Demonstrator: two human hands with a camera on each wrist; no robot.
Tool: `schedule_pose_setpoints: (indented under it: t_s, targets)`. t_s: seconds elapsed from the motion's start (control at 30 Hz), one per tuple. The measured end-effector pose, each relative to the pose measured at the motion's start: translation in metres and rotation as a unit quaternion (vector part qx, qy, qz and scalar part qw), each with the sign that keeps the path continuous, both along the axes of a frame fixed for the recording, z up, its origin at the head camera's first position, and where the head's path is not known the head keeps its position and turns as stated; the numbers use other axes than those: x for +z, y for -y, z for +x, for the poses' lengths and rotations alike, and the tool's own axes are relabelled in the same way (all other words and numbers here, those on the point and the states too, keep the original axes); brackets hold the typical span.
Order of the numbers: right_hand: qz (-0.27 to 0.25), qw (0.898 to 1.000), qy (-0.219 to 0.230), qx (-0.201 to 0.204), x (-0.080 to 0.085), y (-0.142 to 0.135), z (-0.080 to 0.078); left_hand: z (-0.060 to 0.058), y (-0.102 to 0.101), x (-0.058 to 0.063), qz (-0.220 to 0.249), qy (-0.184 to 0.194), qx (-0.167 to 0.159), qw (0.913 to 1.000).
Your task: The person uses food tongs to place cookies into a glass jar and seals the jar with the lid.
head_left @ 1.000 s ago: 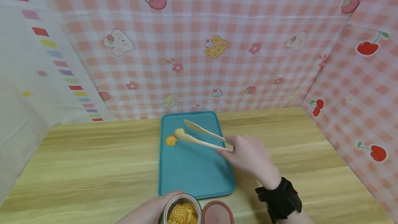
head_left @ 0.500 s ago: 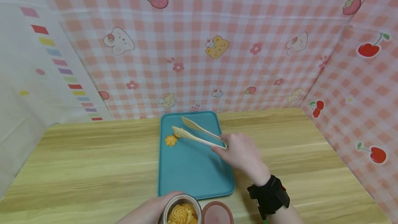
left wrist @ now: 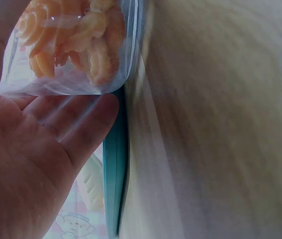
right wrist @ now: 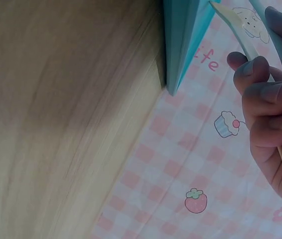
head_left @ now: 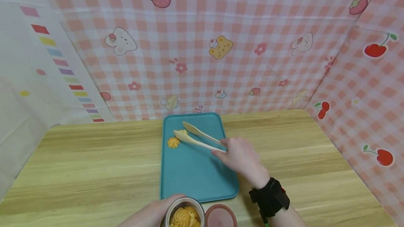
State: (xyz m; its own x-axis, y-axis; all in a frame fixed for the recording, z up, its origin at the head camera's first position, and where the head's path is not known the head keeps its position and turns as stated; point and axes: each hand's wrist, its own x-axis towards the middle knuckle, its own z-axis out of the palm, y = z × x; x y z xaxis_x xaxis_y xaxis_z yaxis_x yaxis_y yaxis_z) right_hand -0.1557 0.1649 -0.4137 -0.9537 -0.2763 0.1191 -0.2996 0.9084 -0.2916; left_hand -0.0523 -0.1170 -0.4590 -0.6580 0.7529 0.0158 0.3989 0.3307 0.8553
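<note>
My right hand [head_left: 241, 157] grips pale tongs [head_left: 202, 144], its fingers curled round the handles in the right wrist view. The tongs' tips are spread over the far left of a blue-green tray [head_left: 195, 181]. One piped cookie [head_left: 173, 142] lies there uncovered; a second cookie [head_left: 183, 132] sits between the tips, partly hidden by the nearer arm. At the front, my left hand [left wrist: 31, 164] holds a clear jar [left wrist: 66, 89], thumb on one side and fingers on the other. Several swirled cookies [head_left: 184, 217] fill the jar, whose mouth is uncovered.
A reddish-brown round lid [head_left: 221, 215] lies right of the jar, near the tray's front edge. The wooden table [head_left: 94, 164] extends to both sides. Checked cloth [head_left: 195, 66] walls stand behind and at the right.
My right hand and the tongs have moved left, and the tips have come to either side of the farther cookie. The left hand and jar stay put.
</note>
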Motion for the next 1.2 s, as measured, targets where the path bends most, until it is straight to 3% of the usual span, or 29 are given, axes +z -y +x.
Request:
schedule_pose_setpoints:
  t_s: [0.47,0.77,1.0,1.2]
  targets:
    - [0.015,0.999,-0.031,0.015,-0.002,0.0,0.0,0.0,0.001,0.001,-0.003,-0.002,0.0,1.0]
    - [-0.019,1.0,0.003,0.016,0.009,-0.009,0.0,-0.001,0.002,0.002,0.003,0.004,-0.003,1.0]
    - [-0.048,0.997,0.004,0.061,0.023,-0.024,0.006,-0.001,0.001,0.001,0.008,-0.001,-0.006,1.0]
    - [-0.065,0.992,0.01,0.111,0.044,-0.039,0.018,0.001,0.001,0.002,0.001,0.009,0.001,1.0]
